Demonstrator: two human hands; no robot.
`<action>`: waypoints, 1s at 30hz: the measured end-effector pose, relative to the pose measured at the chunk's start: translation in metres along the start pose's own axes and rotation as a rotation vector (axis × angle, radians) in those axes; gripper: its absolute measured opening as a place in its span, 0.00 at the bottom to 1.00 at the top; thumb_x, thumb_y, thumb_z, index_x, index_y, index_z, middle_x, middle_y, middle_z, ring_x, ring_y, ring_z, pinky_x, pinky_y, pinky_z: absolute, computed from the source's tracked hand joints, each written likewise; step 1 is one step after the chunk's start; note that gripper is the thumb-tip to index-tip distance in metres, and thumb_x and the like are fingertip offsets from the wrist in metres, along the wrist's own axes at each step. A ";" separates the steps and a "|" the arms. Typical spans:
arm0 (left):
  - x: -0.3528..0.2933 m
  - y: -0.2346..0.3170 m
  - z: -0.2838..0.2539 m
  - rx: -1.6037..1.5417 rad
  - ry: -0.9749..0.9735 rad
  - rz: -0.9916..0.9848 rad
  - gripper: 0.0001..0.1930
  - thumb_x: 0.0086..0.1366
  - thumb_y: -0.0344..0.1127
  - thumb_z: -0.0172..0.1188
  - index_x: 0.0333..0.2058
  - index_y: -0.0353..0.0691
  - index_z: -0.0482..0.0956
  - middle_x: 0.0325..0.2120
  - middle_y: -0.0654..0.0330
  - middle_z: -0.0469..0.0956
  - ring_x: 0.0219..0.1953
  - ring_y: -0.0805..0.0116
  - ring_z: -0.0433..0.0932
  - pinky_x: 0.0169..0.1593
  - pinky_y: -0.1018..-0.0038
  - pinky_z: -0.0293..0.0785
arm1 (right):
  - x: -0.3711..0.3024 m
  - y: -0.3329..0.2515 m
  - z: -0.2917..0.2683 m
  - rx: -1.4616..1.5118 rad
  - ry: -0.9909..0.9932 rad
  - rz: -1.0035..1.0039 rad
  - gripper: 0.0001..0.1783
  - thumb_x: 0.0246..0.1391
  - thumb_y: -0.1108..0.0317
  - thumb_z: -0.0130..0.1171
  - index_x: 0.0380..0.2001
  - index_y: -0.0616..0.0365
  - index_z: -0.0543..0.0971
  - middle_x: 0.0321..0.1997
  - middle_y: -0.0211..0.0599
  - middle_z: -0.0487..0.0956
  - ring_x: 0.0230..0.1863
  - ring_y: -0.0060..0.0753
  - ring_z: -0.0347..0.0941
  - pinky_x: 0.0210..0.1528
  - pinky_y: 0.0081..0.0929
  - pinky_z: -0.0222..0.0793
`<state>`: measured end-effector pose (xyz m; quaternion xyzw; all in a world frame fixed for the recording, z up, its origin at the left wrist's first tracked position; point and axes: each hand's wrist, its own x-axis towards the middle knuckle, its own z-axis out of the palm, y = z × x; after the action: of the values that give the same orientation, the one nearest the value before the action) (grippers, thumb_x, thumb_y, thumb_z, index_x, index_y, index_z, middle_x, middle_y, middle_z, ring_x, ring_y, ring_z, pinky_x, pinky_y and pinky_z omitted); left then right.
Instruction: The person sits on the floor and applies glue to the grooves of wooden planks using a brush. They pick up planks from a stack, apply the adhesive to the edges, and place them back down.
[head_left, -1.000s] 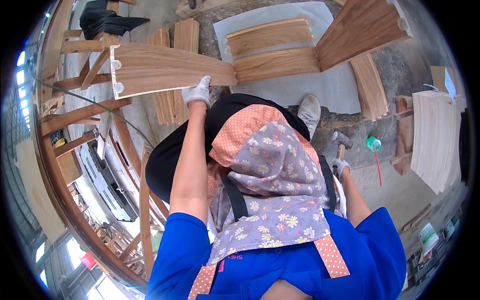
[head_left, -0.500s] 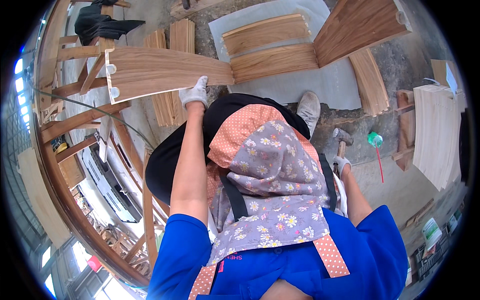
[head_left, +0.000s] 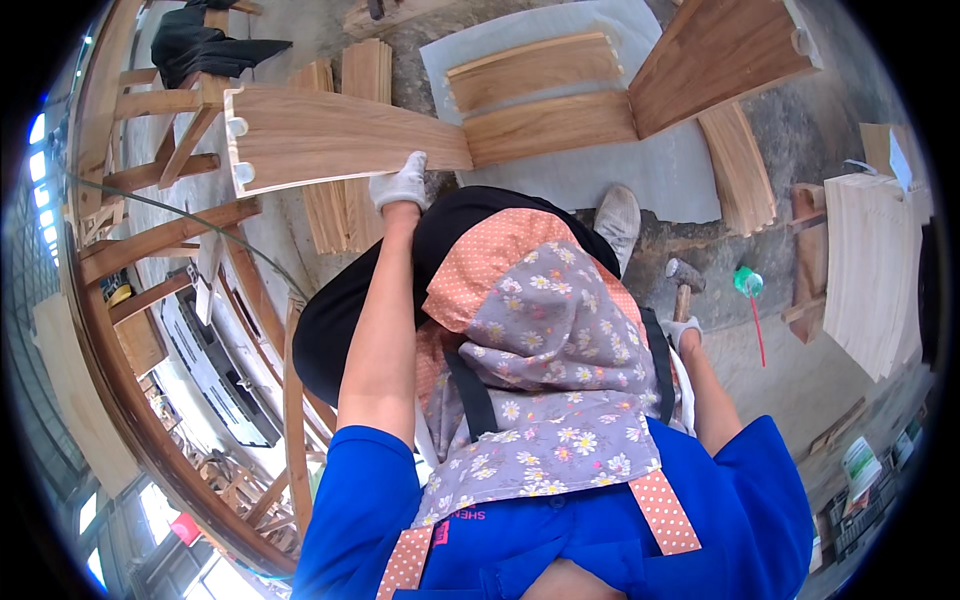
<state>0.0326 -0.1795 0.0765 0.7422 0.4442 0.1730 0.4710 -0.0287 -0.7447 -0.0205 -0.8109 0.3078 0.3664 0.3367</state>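
My left hand (head_left: 401,184), in a pale work glove, grips the near edge of a long wooden panel (head_left: 340,140). This panel has round notches at its outer end and meets a middle board (head_left: 550,126) at a corner. A darker panel (head_left: 715,65) rises from the middle board's right end. Low at my right side, my gloved right hand (head_left: 682,332) is closed round the handle of a hammer (head_left: 685,275), its head pointing away from me. That hand's fingers are partly hidden.
Another board (head_left: 535,72) lies on the grey sheet (head_left: 640,180) behind the joined panels. Stacked boards (head_left: 738,165) and a pale panel stack (head_left: 870,270) stand to the right. A green container (head_left: 747,280) with a red stick sits near the hammer. Wooden framing (head_left: 170,240) fills the left.
The left panel has swung slightly, its outer end moving away from me and to the right, with my left hand on it. My right hand and the hammer have barely moved.
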 end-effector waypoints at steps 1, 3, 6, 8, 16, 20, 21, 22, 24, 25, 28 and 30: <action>-0.002 0.000 0.002 0.066 0.015 0.004 0.18 0.48 0.38 0.63 0.36 0.33 0.76 0.33 0.50 0.78 0.34 0.56 0.77 0.37 0.67 0.73 | 0.002 0.001 -0.002 -0.098 0.041 -0.070 0.16 0.36 0.72 0.62 0.29 0.59 0.67 0.18 0.34 0.68 0.16 0.28 0.66 0.16 0.30 0.63; -0.006 0.006 0.005 0.220 0.010 0.009 0.19 0.47 0.44 0.62 0.33 0.35 0.79 0.33 0.49 0.79 0.38 0.52 0.77 0.43 0.64 0.70 | 0.003 -0.015 -0.016 -0.104 -0.171 0.041 0.17 0.36 0.72 0.62 0.30 0.59 0.67 0.19 0.34 0.69 0.17 0.25 0.66 0.16 0.27 0.63; -0.014 0.029 0.002 0.403 -0.010 0.032 0.19 0.48 0.46 0.61 0.34 0.37 0.79 0.34 0.49 0.78 0.40 0.51 0.76 0.44 0.63 0.70 | -0.053 -0.088 -0.044 0.017 -0.272 -0.067 0.18 0.37 0.71 0.62 0.33 0.61 0.68 0.22 0.34 0.71 0.19 0.22 0.67 0.18 0.24 0.64; -0.014 0.027 -0.004 0.435 0.025 0.066 0.19 0.48 0.46 0.60 0.35 0.38 0.79 0.34 0.49 0.78 0.40 0.51 0.75 0.44 0.63 0.70 | -0.105 -0.147 -0.057 0.159 -0.335 -0.246 0.18 0.39 0.70 0.60 0.36 0.62 0.69 0.23 0.34 0.72 0.21 0.21 0.68 0.20 0.23 0.65; -0.034 0.121 -0.042 0.381 0.059 0.110 0.31 0.48 0.56 0.60 0.47 0.43 0.70 0.37 0.49 0.77 0.43 0.50 0.74 0.47 0.63 0.70 | -0.227 -0.279 -0.080 0.050 -0.101 -0.668 0.13 0.56 0.63 0.50 0.39 0.60 0.74 0.17 0.26 0.69 0.14 0.17 0.63 0.16 0.16 0.62; -0.043 0.155 -0.059 0.438 0.028 0.186 0.20 0.56 0.51 0.52 0.40 0.44 0.75 0.34 0.49 0.78 0.40 0.50 0.75 0.45 0.62 0.71 | -0.282 -0.315 -0.080 0.096 -0.155 -0.902 0.14 0.53 0.64 0.52 0.39 0.62 0.75 0.16 0.28 0.70 0.15 0.16 0.64 0.15 0.16 0.60; -0.043 0.154 -0.054 0.435 0.025 0.190 0.20 0.56 0.51 0.52 0.40 0.44 0.76 0.34 0.50 0.78 0.39 0.50 0.75 0.45 0.62 0.71 | -0.295 -0.324 -0.078 0.062 -0.145 -0.926 0.14 0.53 0.64 0.52 0.39 0.62 0.75 0.16 0.28 0.70 0.15 0.16 0.64 0.15 0.16 0.60; -0.043 0.151 -0.051 0.437 0.023 0.195 0.19 0.56 0.51 0.51 0.39 0.44 0.76 0.34 0.50 0.78 0.39 0.50 0.75 0.45 0.62 0.71 | -0.309 -0.335 -0.072 0.030 -0.138 -0.949 0.14 0.53 0.64 0.52 0.38 0.61 0.75 0.16 0.28 0.70 0.15 0.16 0.64 0.16 0.15 0.60; -0.042 0.145 -0.054 0.444 0.045 0.179 0.18 0.57 0.50 0.51 0.38 0.44 0.77 0.34 0.52 0.78 0.39 0.50 0.76 0.44 0.62 0.72 | -0.337 -0.360 -0.053 -0.079 -0.137 -0.983 0.15 0.54 0.62 0.51 0.37 0.63 0.75 0.17 0.28 0.69 0.15 0.16 0.64 0.15 0.15 0.60; -0.042 0.141 -0.057 0.448 0.049 0.175 0.17 0.57 0.49 0.51 0.38 0.45 0.77 0.34 0.52 0.78 0.39 0.51 0.76 0.44 0.62 0.72 | -0.352 -0.374 -0.044 -0.158 -0.139 -0.993 0.17 0.55 0.59 0.50 0.37 0.64 0.74 0.18 0.28 0.69 0.15 0.16 0.64 0.14 0.15 0.60; -0.040 0.139 -0.055 0.474 0.029 0.173 0.16 0.57 0.48 0.51 0.39 0.46 0.76 0.34 0.52 0.78 0.39 0.51 0.76 0.43 0.62 0.72 | -0.376 -0.403 -0.049 -0.313 -0.033 -1.375 0.21 0.54 0.53 0.51 0.39 0.62 0.75 0.19 0.28 0.70 0.16 0.16 0.64 0.16 0.15 0.61; -0.044 0.146 -0.035 0.440 -0.013 0.206 0.16 0.57 0.48 0.51 0.40 0.47 0.76 0.34 0.52 0.78 0.39 0.51 0.76 0.43 0.62 0.72 | -0.368 -0.423 -0.082 -0.182 -0.157 -1.579 0.22 0.56 0.51 0.48 0.42 0.60 0.73 0.23 0.29 0.71 0.17 0.18 0.65 0.18 0.15 0.64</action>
<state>0.0575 -0.2200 0.2257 0.8693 0.3904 0.1144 0.2807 0.1194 -0.4682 0.4517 -0.7854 -0.4131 0.0996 0.4501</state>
